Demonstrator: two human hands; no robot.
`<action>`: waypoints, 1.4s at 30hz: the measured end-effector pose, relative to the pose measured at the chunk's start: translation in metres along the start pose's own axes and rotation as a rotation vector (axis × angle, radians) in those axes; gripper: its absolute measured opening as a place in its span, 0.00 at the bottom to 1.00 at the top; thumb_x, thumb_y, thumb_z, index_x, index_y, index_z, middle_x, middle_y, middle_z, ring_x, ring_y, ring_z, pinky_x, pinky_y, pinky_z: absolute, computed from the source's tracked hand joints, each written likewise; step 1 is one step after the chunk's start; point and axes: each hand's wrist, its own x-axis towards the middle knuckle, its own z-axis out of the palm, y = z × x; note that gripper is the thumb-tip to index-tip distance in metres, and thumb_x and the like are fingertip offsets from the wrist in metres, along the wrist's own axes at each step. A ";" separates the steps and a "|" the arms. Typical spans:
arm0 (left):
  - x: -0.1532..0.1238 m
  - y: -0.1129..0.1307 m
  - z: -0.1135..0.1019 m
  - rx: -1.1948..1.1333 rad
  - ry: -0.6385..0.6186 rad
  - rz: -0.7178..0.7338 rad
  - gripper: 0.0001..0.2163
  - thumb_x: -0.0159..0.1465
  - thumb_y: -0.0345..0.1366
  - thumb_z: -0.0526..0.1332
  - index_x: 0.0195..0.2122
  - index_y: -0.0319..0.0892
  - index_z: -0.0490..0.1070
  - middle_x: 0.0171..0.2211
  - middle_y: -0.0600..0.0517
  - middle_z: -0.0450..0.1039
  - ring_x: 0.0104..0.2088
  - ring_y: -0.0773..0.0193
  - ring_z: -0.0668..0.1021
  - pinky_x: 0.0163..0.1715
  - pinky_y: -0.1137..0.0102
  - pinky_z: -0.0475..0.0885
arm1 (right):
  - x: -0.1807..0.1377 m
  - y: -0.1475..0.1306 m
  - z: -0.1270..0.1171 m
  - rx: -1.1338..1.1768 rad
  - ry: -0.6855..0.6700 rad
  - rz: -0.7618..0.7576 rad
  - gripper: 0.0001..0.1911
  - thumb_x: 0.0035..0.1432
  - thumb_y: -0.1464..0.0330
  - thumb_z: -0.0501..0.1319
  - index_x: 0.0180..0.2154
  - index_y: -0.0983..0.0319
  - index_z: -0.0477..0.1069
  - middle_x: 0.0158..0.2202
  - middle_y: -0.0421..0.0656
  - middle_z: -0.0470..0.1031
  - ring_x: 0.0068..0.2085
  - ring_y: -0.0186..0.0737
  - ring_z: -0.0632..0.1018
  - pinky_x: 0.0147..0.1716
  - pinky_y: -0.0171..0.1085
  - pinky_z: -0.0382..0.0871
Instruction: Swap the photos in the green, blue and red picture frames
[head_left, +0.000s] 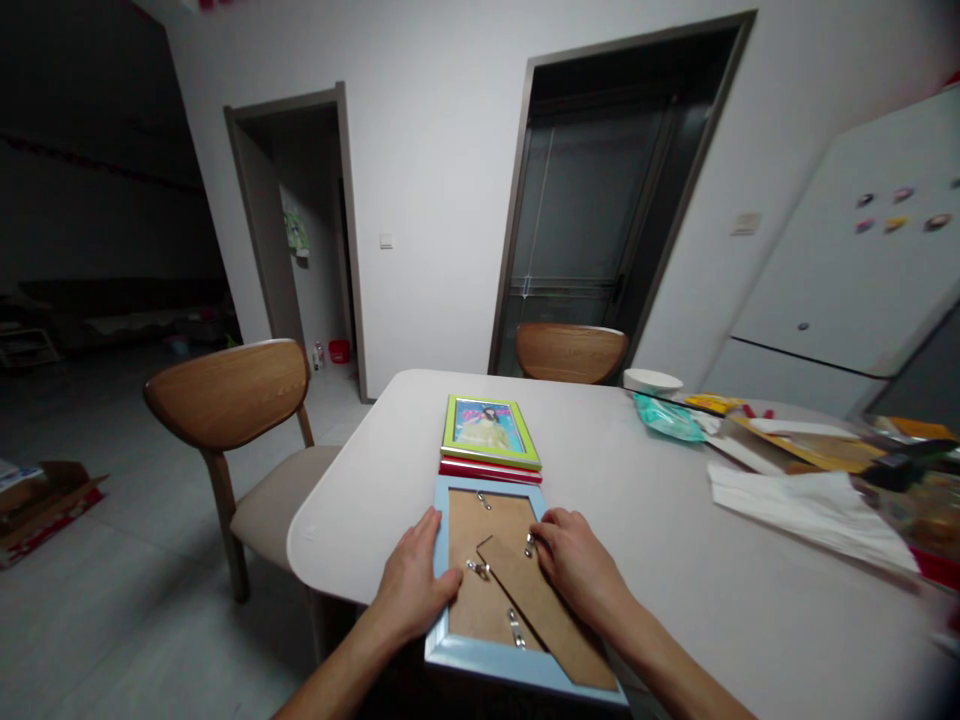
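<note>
Here, in the head view, a light-blue wooden picture frame point(517, 655) lies face down at the near edge of the white table point(675, 560), its brown fibreboard back panel point(484, 575) uppermost. The left hand point(412, 585) rests flat and unclenched on the left rail. The right hand point(574, 560) has its fingertips at a metal retaining clip point(529, 545) on the right side. The back panel remains seated; the other clips look unturned. A green frame point(491, 432) is stacked on a red frame point(491, 470) just beyond.

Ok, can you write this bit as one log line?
left hand: on blue frame edge | right hand: at metal clip | frame: face down on table
</note>
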 end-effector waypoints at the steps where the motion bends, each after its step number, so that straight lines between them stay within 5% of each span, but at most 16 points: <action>1: 0.000 0.000 0.000 0.010 0.006 0.004 0.30 0.49 0.35 0.56 0.54 0.33 0.54 0.56 0.43 0.54 0.54 0.56 0.59 0.54 0.67 0.51 | -0.001 -0.001 -0.001 0.013 0.014 -0.003 0.13 0.51 0.72 0.50 0.32 0.63 0.72 0.34 0.48 0.69 0.38 0.41 0.67 0.37 0.36 0.61; 5: -0.001 0.000 0.002 0.023 0.032 0.012 0.29 0.50 0.35 0.56 0.54 0.34 0.55 0.55 0.44 0.56 0.54 0.57 0.60 0.54 0.67 0.53 | -0.009 -0.018 -0.004 0.128 0.034 -0.075 0.15 0.52 0.70 0.51 0.40 0.63 0.70 0.39 0.48 0.69 0.40 0.42 0.67 0.41 0.38 0.60; 10: 0.000 -0.001 0.003 0.039 0.045 0.015 0.28 0.50 0.35 0.56 0.53 0.34 0.56 0.54 0.44 0.57 0.53 0.57 0.61 0.53 0.67 0.54 | -0.013 -0.047 -0.002 0.275 -0.070 -0.250 0.10 0.51 0.69 0.54 0.35 0.58 0.72 0.36 0.44 0.70 0.40 0.39 0.68 0.41 0.38 0.60; 23: -0.001 -0.001 0.004 0.115 0.020 0.013 0.28 0.50 0.35 0.55 0.53 0.32 0.56 0.54 0.42 0.57 0.53 0.56 0.62 0.53 0.66 0.55 | 0.019 -0.045 0.016 0.339 -0.096 -0.140 0.15 0.50 0.69 0.54 0.41 0.62 0.68 0.35 0.44 0.73 0.37 0.37 0.71 0.38 0.33 0.60; 31: 0.000 -0.003 0.004 0.095 0.030 0.016 0.28 0.49 0.35 0.55 0.53 0.34 0.56 0.54 0.44 0.57 0.53 0.56 0.62 0.53 0.66 0.55 | 0.056 -0.029 0.023 0.088 -0.055 0.003 0.13 0.52 0.69 0.50 0.26 0.65 0.72 0.28 0.47 0.71 0.33 0.39 0.70 0.33 0.33 0.58; 37: 0.001 -0.006 0.007 0.094 0.033 0.033 0.28 0.50 0.35 0.55 0.53 0.34 0.57 0.54 0.43 0.57 0.53 0.57 0.62 0.53 0.66 0.55 | 0.063 -0.036 0.035 0.076 -0.044 0.038 0.13 0.52 0.70 0.50 0.34 0.62 0.72 0.32 0.46 0.70 0.37 0.39 0.69 0.38 0.34 0.58; 42: 0.001 -0.005 0.006 0.111 0.041 0.037 0.27 0.50 0.35 0.55 0.53 0.33 0.57 0.54 0.42 0.58 0.52 0.57 0.63 0.52 0.66 0.56 | 0.044 -0.034 0.017 0.146 -0.063 -0.030 0.18 0.50 0.70 0.52 0.44 0.63 0.66 0.38 0.47 0.70 0.41 0.40 0.69 0.42 0.36 0.59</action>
